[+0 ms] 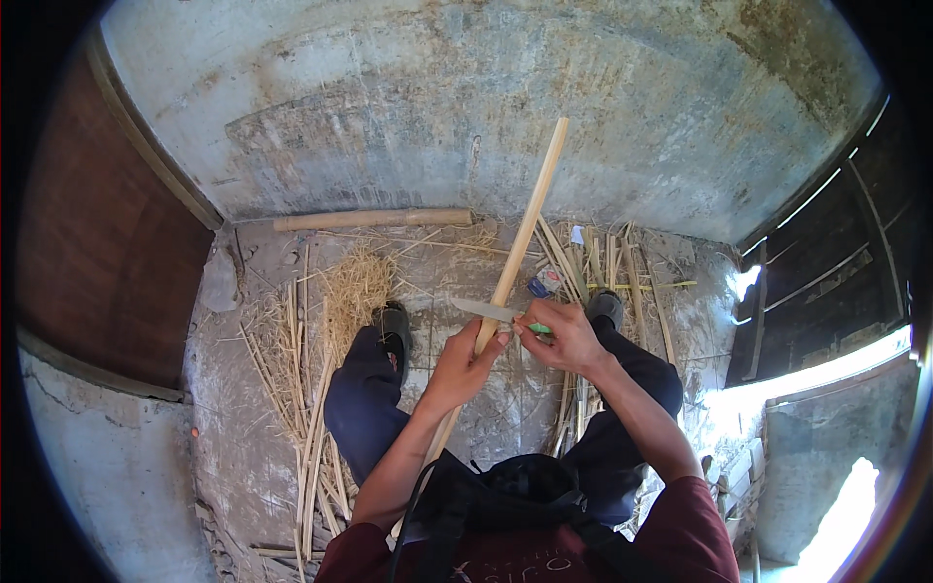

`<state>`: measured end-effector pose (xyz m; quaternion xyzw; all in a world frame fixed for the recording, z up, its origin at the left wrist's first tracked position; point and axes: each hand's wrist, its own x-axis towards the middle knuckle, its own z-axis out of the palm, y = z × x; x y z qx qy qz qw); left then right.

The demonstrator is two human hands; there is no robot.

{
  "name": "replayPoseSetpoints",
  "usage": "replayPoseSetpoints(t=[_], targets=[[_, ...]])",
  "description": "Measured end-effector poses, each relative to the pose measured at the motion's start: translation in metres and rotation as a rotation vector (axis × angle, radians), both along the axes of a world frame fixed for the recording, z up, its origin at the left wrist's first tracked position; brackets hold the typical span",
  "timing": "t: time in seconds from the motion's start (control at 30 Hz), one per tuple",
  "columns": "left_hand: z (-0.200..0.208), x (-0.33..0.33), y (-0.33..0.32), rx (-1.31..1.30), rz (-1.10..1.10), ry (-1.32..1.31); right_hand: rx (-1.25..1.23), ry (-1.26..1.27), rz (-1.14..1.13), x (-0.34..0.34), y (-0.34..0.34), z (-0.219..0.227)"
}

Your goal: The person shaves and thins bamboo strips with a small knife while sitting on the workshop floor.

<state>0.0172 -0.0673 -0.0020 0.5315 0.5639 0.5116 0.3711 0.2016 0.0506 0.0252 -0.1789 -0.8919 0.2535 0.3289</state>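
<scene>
Both hands met at the bamboo strip (520,238): left hand (465,364) clamped around it, right hand (567,337) gripping a green-handled knife (496,312) whose blade crossed it. Its long axis ran from lap up-right, away over the floor (253,457).

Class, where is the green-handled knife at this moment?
In the head view, the green-handled knife sits at centre in the right hand, its blade across the long pale bamboo strip gripped by the left hand.

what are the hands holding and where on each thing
Left hand grips the long bamboo strip near its middle; right hand holds the knife by its green handle.
</scene>
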Motion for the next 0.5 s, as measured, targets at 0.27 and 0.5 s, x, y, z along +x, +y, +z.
replayPoseSetpoints(t=[0.27, 0.5], targets=[[0.0108, -0.0007, -0.0025, -0.082, 0.029, 0.101, 0.005, 0.016, -0.027, -0.0005, 0.0003, 0.0013], [0.0058, -0.0018, -0.0018, -0.061, 0.030, 0.067, 0.067, 0.011, -0.035, -0.0017, 0.0029, 0.0061]])
